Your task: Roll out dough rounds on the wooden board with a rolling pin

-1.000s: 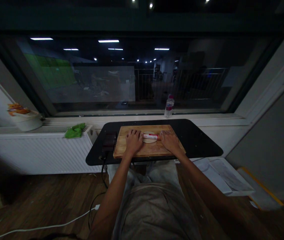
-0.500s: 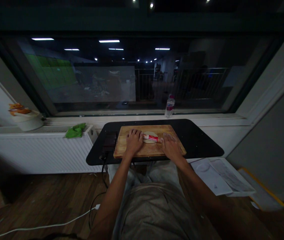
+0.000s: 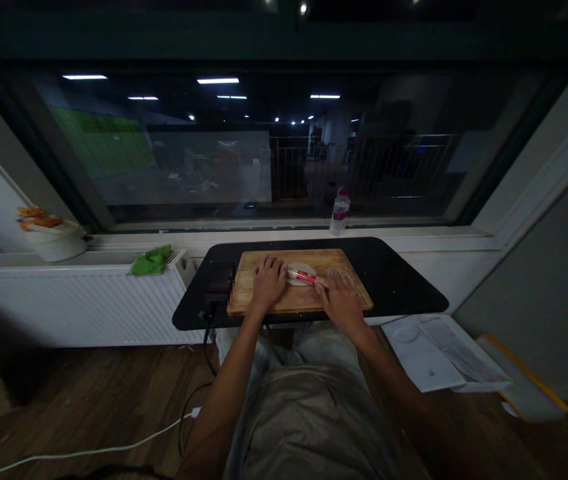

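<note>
A rolling pin (image 3: 303,276) with a red and white label lies across a thin round of pale dough (image 3: 296,267) on a wooden cutting board (image 3: 284,305). My left hand (image 3: 270,281) is closed over the pin's left end, its fingers pointing away from me. Over the right end rests my right hand (image 3: 343,298), with the thumb beside the pin and the fingers bent over its handle. Both hands cover the pin's ends, so only its middle shows. Part of the dough is hidden beneath the pin.
The board is on a black table (image 3: 399,287) below a wide window. A plastic bottle (image 3: 340,212) stands on the sill. To the left, a green cloth (image 3: 151,261) and a white pot (image 3: 59,241) sit on the radiator (image 3: 84,307). A white tray (image 3: 447,353) holds papers at right.
The rolling pin has turned slightly, so its label shows differently. My right hand has shifted a little towards me, and its fingers look straighter. My left hand has barely moved.
</note>
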`<state>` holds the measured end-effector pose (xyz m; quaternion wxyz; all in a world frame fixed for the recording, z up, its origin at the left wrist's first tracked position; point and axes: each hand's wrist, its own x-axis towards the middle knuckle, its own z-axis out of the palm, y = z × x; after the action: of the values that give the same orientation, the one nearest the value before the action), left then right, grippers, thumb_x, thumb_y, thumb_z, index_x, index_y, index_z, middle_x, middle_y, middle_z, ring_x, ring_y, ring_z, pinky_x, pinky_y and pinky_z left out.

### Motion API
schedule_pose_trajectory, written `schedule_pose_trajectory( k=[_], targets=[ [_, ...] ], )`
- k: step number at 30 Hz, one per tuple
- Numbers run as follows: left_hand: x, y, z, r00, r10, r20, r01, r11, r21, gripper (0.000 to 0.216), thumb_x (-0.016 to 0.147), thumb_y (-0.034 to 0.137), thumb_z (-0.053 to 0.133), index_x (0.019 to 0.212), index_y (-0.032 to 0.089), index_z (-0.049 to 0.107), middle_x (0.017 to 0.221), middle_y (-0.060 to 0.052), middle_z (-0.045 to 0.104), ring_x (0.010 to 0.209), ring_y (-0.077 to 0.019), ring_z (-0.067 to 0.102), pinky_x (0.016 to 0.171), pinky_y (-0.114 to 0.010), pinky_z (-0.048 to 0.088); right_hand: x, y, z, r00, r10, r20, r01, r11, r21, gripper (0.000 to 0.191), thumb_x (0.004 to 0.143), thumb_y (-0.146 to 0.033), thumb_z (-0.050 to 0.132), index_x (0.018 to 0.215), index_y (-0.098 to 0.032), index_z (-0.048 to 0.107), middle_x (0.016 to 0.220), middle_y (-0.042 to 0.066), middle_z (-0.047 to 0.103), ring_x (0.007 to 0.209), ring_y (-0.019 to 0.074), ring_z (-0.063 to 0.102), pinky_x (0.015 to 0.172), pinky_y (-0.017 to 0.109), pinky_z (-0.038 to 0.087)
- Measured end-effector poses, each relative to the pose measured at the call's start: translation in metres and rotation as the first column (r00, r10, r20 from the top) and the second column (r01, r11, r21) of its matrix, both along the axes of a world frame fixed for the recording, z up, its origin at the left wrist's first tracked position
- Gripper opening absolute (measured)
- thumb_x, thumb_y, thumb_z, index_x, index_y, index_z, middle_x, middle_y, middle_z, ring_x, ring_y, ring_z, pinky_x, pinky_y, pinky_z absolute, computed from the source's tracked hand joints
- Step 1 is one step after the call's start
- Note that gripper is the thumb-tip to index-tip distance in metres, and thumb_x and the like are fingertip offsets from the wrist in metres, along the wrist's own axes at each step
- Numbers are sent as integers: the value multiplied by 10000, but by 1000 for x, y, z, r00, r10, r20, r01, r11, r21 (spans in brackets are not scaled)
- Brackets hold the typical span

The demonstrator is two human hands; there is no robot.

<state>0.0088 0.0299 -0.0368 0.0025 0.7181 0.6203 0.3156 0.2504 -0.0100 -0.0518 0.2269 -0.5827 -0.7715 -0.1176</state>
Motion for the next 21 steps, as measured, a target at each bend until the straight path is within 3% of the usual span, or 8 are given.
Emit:
schedule_pose_trajectory(
  k=[7, 14, 21],
  targets=[
    [2, 3, -7, 1000, -7, -2, 7, 1000, 24, 435, 1191, 385, 422, 1513, 286, 695, 1699, -115, 617, 1702, -319, 391, 1362, -643, 402, 2, 19, 12, 998, -46, 48, 52, 992, -114, 664, 1223, -442, 273, 1678, -67, 579, 1667, 258, 636, 1616, 369, 535, 1377, 562, 321],
    [3, 0, -5, 999, 42, -2, -42, 999, 17, 475, 1192, 425, 441, 1578, 272, 672, 1768, -143, 547, 1736, -343, 358, 1357, -627, 416, 0, 30, 37, 992, -88, 96, 105, 974, -200, 627, 1248, -433, 256, 1549, -84, 680, 1580, 259, 700, 1548, 365, 595, 1373, 572, 311],
    [4, -1, -5, 998, 67, 2, -67, 998, 18, 487, 1187, 437, 451, 1598, 270, 654, 1821, -150, 481, 1744, -341, 347, 1355, -638, 411, 3, 58, 51, 992, -86, 91, 110, 944, -311, 630, 1250, -429, 227, 1434, -168, 770, 1580, 192, 719, 1548, 387, 576, 1331, 677, 374]
  ],
)
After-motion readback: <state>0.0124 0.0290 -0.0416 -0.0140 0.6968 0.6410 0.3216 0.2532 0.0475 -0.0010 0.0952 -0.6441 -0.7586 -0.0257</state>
